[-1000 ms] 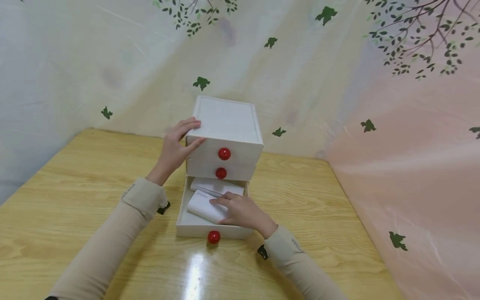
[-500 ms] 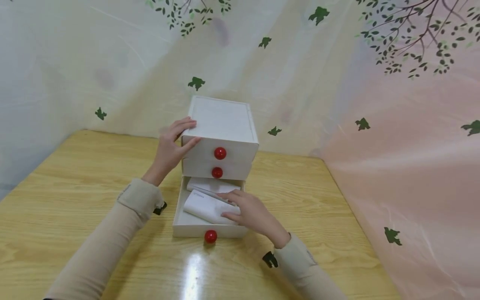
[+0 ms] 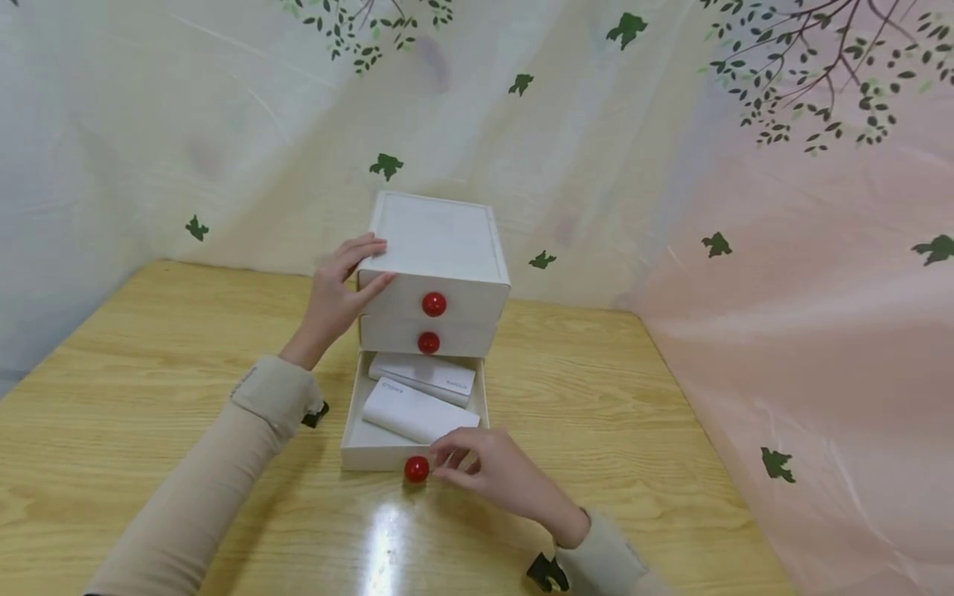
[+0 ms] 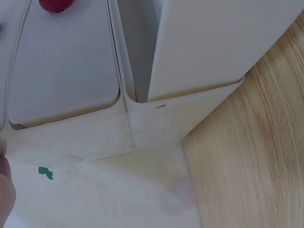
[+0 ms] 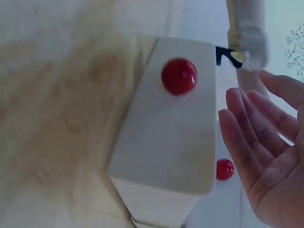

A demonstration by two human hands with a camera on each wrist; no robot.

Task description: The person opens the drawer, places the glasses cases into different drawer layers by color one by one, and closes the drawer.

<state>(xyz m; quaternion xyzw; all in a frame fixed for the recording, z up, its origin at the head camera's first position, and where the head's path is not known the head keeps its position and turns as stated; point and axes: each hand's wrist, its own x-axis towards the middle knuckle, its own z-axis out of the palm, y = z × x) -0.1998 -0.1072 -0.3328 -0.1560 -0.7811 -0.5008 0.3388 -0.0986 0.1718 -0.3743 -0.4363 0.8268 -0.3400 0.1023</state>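
A white tabletop drawer unit (image 3: 440,232) with red ball knobs stands on the table. My left hand (image 3: 335,290) rests on its upper left edge, the fingers on the top and the thumb at the front. The bottom drawer (image 3: 376,458) is pulled out; the two drawers above it are closed. Inside it lie two long white cases with small lettering, a front case (image 3: 417,411) and a rear case (image 3: 432,377). Just right of the drawer's red knob (image 3: 416,469), my right hand (image 3: 503,476) holds nothing, fingers loosely bent, as its palm in the right wrist view (image 5: 275,175) confirms.
The wooden table (image 3: 596,430) extends on both sides of the unit. Behind it hangs a pale curtain (image 3: 298,141) printed with leaves and branches, turning pink on the right.
My right hand has left the front case in the drawer and come down toward the person, beside the red knob. Both cases stay in the drawer. The left hand keeps its place on the unit.
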